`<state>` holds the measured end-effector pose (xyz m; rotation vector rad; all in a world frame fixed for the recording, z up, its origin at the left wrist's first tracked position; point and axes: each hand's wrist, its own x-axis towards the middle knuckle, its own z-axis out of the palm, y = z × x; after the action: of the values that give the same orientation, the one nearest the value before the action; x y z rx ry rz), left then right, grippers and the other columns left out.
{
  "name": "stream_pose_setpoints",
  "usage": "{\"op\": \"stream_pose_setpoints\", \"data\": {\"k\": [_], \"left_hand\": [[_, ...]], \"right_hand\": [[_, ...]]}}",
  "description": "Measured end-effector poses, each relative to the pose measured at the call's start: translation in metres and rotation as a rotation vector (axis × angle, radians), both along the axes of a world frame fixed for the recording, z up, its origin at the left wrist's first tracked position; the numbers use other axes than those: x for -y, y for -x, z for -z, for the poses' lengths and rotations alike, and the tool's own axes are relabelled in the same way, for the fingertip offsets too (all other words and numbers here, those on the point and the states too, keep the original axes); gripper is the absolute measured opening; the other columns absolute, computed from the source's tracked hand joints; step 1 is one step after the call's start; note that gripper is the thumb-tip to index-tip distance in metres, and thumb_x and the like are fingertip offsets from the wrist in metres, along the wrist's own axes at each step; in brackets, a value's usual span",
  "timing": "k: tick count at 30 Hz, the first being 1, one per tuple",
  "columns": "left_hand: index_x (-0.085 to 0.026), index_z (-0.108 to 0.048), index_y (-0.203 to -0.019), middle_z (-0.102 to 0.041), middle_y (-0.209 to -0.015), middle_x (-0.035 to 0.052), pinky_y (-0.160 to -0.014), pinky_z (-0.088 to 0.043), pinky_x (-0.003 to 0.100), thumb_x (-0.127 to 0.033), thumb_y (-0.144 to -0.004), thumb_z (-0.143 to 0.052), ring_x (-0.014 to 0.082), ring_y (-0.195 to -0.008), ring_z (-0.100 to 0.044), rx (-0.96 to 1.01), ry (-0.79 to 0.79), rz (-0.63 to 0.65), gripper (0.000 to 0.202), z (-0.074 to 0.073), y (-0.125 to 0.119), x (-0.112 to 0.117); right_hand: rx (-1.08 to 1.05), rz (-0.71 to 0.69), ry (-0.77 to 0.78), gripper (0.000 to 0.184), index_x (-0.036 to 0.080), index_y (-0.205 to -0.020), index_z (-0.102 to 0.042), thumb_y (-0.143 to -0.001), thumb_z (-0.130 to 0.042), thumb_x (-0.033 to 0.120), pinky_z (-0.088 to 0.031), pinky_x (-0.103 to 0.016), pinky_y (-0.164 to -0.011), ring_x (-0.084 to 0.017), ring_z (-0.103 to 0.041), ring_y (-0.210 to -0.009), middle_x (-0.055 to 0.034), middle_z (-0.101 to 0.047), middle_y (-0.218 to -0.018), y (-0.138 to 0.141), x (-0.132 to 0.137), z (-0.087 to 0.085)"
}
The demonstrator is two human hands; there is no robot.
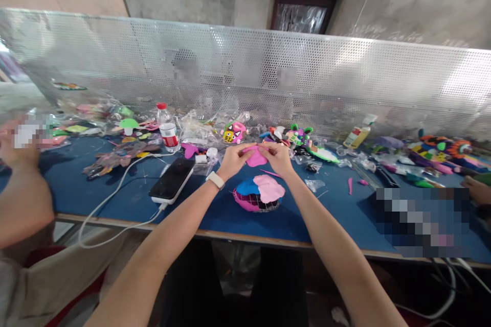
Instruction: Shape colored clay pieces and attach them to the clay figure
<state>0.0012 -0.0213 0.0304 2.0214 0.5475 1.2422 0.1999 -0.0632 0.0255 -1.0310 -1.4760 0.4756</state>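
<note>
Left hand (233, 160) is closing narrowly, thumb and fingertips, on the left edge of a pink piece (256, 157) that is looking soft and flat. That piece is sitting between both hands over the tabletop (215, 214); whether its lower edge is touching down, I cannot tell. Risk: uneven pulling would be thinning or tearing it, and hard pinching would be denting the rim. Nearer the body, between the forearms, a rounded mesh form (251, 200) is resting, carrying a blue patch (248, 186) at left and a pale pink patch (270, 189) at right. Risk: a brushing wrist would be rocking the form or smearing a patch, since its underside is seeming curved. Right hand (280, 159) is likewise gripping the right edge between bunched fingertips, with a thin magenta stick (269, 172) lying just beside it; a stray knuckle could be knocking that away. Farther right, clear plastic scrap (314, 184) is lying loose, then a magenta tool (350, 185). Risk: a dropped piece would probably be picking up debris.
</note>
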Motion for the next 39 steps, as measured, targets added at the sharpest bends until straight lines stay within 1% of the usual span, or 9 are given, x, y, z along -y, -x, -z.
{"op": "stream_pose_setpoints", "data": {"k": [6,9,14,21,24,28,33,35,39], "left_hand": [[-0.014,-0.081,-0.115,-0.081,-0.106,0.0135,-0.084,-0.061,0.035,-0.053,-0.093,-0.071,0.0272,-0.097,-0.076,0.068,0.021,-0.084,0.046,-0.001,0.003,-0.005],[-0.015,-0.078,-0.124,-0.081,-0.103,0.0132,-0.073,-0.061,0.032,-0.055,-0.094,-0.069,0.0232,-0.083,-0.076,0.046,0.057,-0.057,0.051,-0.001,0.004,-0.004],[-0.015,-0.064,-0.144,-0.08,-0.087,0.009,-0.052,-0.055,0.026,-0.053,-0.087,-0.078,0.0148,-0.053,-0.067,-0.002,0.152,0.117,0.069,0.0,0.002,-0.002],[-0.011,-0.072,-0.132,-0.079,-0.081,0.007,-0.049,-0.054,0.025,-0.052,-0.085,-0.081,0.0134,-0.05,-0.064,0.034,0.184,0.074,0.063,0.001,0.0,-0.002],[-0.014,-0.07,-0.136,-0.081,-0.101,0.012,-0.055,-0.059,0.027,-0.053,-0.09,-0.075,0.0163,-0.06,-0.071,0.035,0.152,0.061,0.06,-0.001,-0.001,0.0],[-0.014,-0.079,-0.12,-0.08,-0.111,0.0151,-0.071,-0.064,0.031,-0.051,-0.092,-0.073,0.0253,-0.088,-0.077,-0.003,0.037,0.002,0.046,-0.003,-0.001,0.003],[-0.013,-0.079,-0.119,-0.082,-0.089,0.0117,-0.054,-0.06,0.03,-0.054,-0.092,-0.072,0.0197,-0.058,-0.072,-0.032,0.122,0.054,0.05,0.001,0.001,0.003],[-0.013,-0.078,-0.12,-0.081,-0.087,0.0108,-0.049,-0.057,0.028,-0.055,-0.092,-0.072,0.0181,-0.053,-0.07,-0.03,0.15,0.069,0.051,0.002,0.001,0.003],[-0.013,-0.073,-0.127,-0.08,-0.086,0.0095,-0.044,-0.054,0.026,-0.055,-0.091,-0.073,0.0165,-0.049,-0.068,0.008,0.205,0.083,0.055,-0.009,0.001,0.008]], "right_hand": [[-0.029,-0.203,0.121,0.056,0.023,-0.125,-0.075,-0.086,-0.075,0.063,-0.06,-0.033,-0.063,-0.019,-0.067,-0.066,-0.0027,-0.074,-0.077,0.001,0.004,-0.004],[-0.074,-0.237,0.161,0.062,0.023,-0.127,-0.073,-0.082,-0.079,0.065,-0.062,-0.035,-0.062,-0.02,-0.069,-0.063,-0.0033,-0.076,-0.078,0.002,0.005,-0.006],[-0.113,-0.197,0.153,0.061,0.022,-0.122,-0.074,-0.08,-0.079,0.067,-0.063,-0.035,-0.062,-0.019,-0.069,-0.063,-0.0046,-0.077,-0.082,0.002,0.006,-0.006],[-0.159,-0.158,0.133,0.057,0.02,-0.103,-0.078,-0.076,-0.082,0.07,-0.062,-0.034,-0.059,-0.018,-0.067,-0.062,-0.0037,-0.075,-0.077,0.003,0.004,-0.005],[-0.158,-0.145,0.144,0.057,0.021,-0.098,-0.077,-0.075,-0.08,0.073,-0.062,-0.034,-0.058,-0.018,-0.065,-0.06,-0.0026,-0.073,-0.073,0.004,0.004,-0.005],[-0.14,-0.127,0.158,0.056,0.021,-0.088,-0.076,-0.079,-0.073,0.077,-0.059,-0.034,-0.052,-0.019,-0.062,-0.055,-0.0014,-0.066,-0.065,0.005,0.004,-0.003],[-0.06,-0.014,0.098,0.053,0.02,-0.068,-0.069,-0.082,-0.074,0.071,-0.053,-0.031,-0.049,-0.017,-0.057,-0.053,-0.0004,-0.058,-0.058,0.006,0.004,0.001],[-0.038,-0.017,0.099,0.051,0.02,-0.073,-0.071,-0.084,-0.072,0.07,-0.052,-0.031,-0.048,-0.016,-0.057,-0.052,-0.0005,-0.06,-0.06,0.007,0.005,-0.001],[0.028,-0.117,0.158,0.05,0.023,-0.118,-0.074,-0.087,-0.074,0.061,-0.052,-0.03,-0.044,-0.016,-0.06,-0.05,-0.0036,-0.072,-0.077,0.01,0.016,-0.02]]}}
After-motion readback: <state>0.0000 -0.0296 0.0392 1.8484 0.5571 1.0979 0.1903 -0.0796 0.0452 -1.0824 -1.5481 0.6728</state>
